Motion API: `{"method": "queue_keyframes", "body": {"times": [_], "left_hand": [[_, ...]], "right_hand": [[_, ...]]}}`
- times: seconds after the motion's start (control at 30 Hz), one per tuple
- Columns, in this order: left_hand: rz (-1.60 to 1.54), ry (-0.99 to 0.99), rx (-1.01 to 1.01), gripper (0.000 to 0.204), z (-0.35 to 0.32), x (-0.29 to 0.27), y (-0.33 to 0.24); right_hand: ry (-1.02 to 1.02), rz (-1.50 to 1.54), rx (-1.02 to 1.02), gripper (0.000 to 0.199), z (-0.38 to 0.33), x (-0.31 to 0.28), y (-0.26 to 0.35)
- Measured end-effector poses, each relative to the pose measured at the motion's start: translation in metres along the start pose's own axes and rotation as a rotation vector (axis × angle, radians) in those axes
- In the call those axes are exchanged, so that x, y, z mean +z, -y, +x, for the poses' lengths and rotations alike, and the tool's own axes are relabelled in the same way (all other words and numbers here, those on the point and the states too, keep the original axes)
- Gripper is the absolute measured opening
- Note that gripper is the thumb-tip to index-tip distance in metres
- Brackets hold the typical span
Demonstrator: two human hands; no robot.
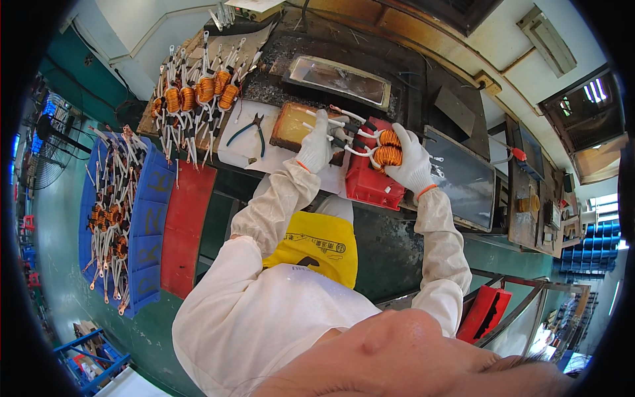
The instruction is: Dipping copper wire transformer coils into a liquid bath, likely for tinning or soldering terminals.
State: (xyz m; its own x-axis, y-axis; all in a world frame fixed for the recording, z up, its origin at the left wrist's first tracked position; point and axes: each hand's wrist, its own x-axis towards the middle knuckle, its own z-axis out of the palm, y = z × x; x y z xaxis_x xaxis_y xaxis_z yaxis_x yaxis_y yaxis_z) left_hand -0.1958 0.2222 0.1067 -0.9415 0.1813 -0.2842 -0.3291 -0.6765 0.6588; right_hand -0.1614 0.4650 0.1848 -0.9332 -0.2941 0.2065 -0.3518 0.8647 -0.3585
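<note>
White-gloved hands (316, 147) (411, 161) around copper coils (388, 151)

Factory workshop, probably coil assembly: copper coils (198, 92) on workbench (423, 73), blue parts crate (149, 218), pliers (248, 129).

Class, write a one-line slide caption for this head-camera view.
White-gloved left hand and right hand hold an orange copper-wound coil with white-sleeved leads over a red plastic bin.
</note>
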Motion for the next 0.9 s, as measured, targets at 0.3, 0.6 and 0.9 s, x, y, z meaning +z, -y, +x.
{"method": "queue_keyframes", "body": {"times": [0.3, 0.6, 0.9], "left_hand": [[0.962, 0.306, 0.235, 0.043, -0.076, -0.027, 0.025], [2.618, 0.122, 0.804, 0.045, -0.019, 0.068, -0.001], [2.724, 0.038, 0.676, 0.055, -0.01, 0.062, 0.015]], "right_hand": [[0.007, -0.01, 0.018, 0.09, 0.003, -0.003, -0.002], [-0.025, 0.016, -0.035, 0.092, 0.003, 0.003, -0.001], [0.017, -0.024, 0.001, 0.091, 0.004, 0.002, 0.0]]}}
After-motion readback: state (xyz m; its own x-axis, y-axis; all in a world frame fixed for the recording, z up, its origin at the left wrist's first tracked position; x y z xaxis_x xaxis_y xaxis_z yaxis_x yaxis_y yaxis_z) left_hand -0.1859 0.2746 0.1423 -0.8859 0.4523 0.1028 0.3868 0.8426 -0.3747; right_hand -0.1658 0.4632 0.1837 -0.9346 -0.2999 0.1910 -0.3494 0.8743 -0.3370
